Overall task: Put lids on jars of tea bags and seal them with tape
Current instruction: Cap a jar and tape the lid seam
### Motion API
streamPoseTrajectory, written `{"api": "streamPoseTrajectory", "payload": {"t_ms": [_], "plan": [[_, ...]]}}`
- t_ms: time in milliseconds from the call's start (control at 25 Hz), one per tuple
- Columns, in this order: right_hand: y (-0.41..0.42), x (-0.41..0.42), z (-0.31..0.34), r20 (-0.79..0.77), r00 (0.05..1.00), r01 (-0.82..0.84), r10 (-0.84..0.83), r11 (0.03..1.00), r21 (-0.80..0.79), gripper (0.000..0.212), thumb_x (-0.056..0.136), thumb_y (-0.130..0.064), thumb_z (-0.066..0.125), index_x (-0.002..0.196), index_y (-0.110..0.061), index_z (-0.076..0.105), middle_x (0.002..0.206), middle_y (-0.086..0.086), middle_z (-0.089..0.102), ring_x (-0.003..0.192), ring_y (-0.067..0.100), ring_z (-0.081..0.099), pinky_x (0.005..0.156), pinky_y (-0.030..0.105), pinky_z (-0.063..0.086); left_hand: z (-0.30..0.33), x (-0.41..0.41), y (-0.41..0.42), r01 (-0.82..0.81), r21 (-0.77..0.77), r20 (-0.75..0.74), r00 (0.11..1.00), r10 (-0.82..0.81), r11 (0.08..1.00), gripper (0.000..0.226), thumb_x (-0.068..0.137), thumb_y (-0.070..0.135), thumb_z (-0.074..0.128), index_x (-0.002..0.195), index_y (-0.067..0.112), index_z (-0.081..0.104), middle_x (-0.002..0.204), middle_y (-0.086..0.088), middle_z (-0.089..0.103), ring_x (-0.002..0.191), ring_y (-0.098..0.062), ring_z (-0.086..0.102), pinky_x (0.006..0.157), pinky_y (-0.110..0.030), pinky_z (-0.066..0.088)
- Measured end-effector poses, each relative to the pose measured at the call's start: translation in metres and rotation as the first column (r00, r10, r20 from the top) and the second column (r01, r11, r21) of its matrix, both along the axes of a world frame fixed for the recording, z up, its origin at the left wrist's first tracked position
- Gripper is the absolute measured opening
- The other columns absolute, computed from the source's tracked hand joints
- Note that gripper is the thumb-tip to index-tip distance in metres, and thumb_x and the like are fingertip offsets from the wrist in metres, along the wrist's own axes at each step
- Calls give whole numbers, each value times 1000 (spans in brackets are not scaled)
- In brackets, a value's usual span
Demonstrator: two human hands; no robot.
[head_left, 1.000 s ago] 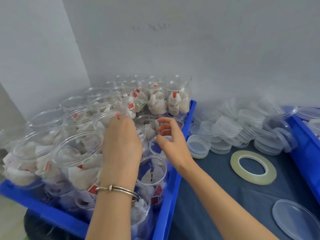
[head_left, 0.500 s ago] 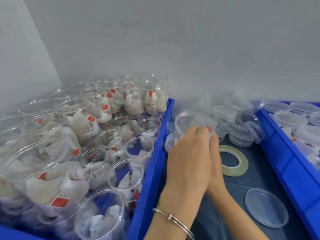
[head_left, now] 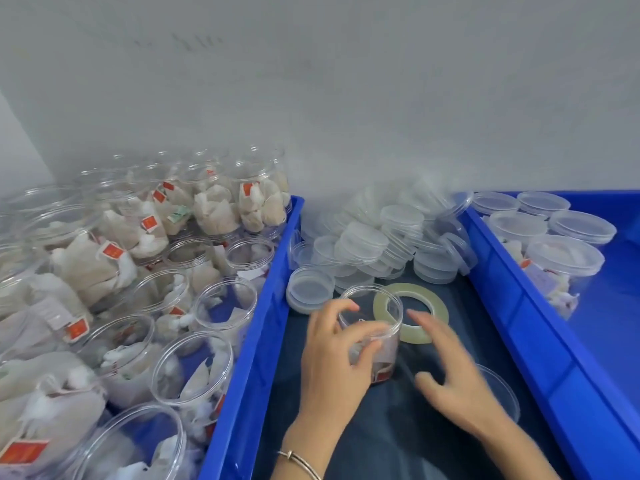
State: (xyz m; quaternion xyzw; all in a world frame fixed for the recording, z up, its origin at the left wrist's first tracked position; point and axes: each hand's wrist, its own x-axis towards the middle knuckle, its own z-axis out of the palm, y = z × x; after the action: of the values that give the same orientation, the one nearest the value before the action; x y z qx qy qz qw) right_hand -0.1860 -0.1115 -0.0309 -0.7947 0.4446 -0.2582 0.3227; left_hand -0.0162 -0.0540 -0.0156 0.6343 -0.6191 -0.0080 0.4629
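Jar (head_left: pixel 372 327) now set down on cloth, left hand (head_left: pixel 332 362) gripping it, right hand (head_left: pixel 446 372) fingers spread just beside.

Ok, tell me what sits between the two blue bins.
Head view: dark cloth with a lid pile, tape roll, and an open jar held by the left hand.

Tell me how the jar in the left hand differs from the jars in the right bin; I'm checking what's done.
The jar held by the left hand has no lid; the jars in the right bin all carry clear lids. The held jar stands on the dark cloth between the bins; the others sit inside the right bin. Both kinds are clear plastic and hold tea bags.
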Motion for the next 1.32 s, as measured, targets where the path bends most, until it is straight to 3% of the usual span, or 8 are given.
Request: {"api": "streamPoseTrajectory", "payload": {"t_ms": [200,440,520,600,760,880,1080,1320], "plan": [[-12,-27,-8,-697,684,322,-217,947,21,85,81,-74,37,149,-40,-2,159,-1,4,144,31,12,112,45,23,-20,-4,-17,153,89,-575,815,-75,984,129,51,36,92,142,56,3,152,23,14,136,16,16,99,1,24],[-11,-40,-4,-685,718,189,-126,982,17,93,77,-66,57,150,-41,5,154,-3,14,137,24,26,102,32,40,-38,-12,-32,119,-17,-648,755,-101,993,89,60,12,88,118,60,41,129,17,48,124,4,43,91,-3,36],[-6,-35,9,-514,844,186,-151,982,17,78,81,-57,58,148,-41,21,140,-1,36,122,18,43,95,27,42,-40,-8,-32,158,-32,-663,736,-139,987,87,60,11,88,120,54,43,128,15,50,123,3,45,92,-5,37],[-7,-24,32,-77,971,228,-228,974,-12,64,81,-62,53,141,-49,34,116,-4,53,105,9,53,87,26,42,-40,-4,-32,234,-39,-651,732,-202,972,87,60,9,88,128,37,43,125,14,54,122,-1,49,95,-10,39],[-12,24,81,507,861,2,42,996,-87,49,77,-60,63,123,-54,50,118,-9,57,113,1,56,81,15,51,-38,7,-31,367,-4,-629,722,-288,930,83,61,-1,85,132,13,42,122,13,60,119,-9,54,93,-17,44],[-15,57,82,675,731,-104,97,994,-30,46,70,-28,83,106,-28,54,122,2,56,117,16,59,92,37,54,-37,8,-32,369,49,-644,722,-253,928,83,61,-3,86,131,14,43,122,9,60,119,-8,55,94,-19,45],[-9,41,44,304,952,-9,38,995,-95,47,61,-34,82,81,-18,43,116,-12,55,115,5,52,92,26,44,-38,10,-35,353,73,-611,755,-238,933,89,60,-5,86,135,12,41,128,0,59,120,-12,57,99,-29,48],[-3,58,62,-433,899,-77,-66,949,-305,78,71,-72,18,142,-41,29,145,-4,37,145,19,13,116,45,15,-36,13,-37,377,148,-600,769,-220,914,87,63,-10,83,136,3,37,129,-10,58,119,-14,58,95,-27,49]]}}
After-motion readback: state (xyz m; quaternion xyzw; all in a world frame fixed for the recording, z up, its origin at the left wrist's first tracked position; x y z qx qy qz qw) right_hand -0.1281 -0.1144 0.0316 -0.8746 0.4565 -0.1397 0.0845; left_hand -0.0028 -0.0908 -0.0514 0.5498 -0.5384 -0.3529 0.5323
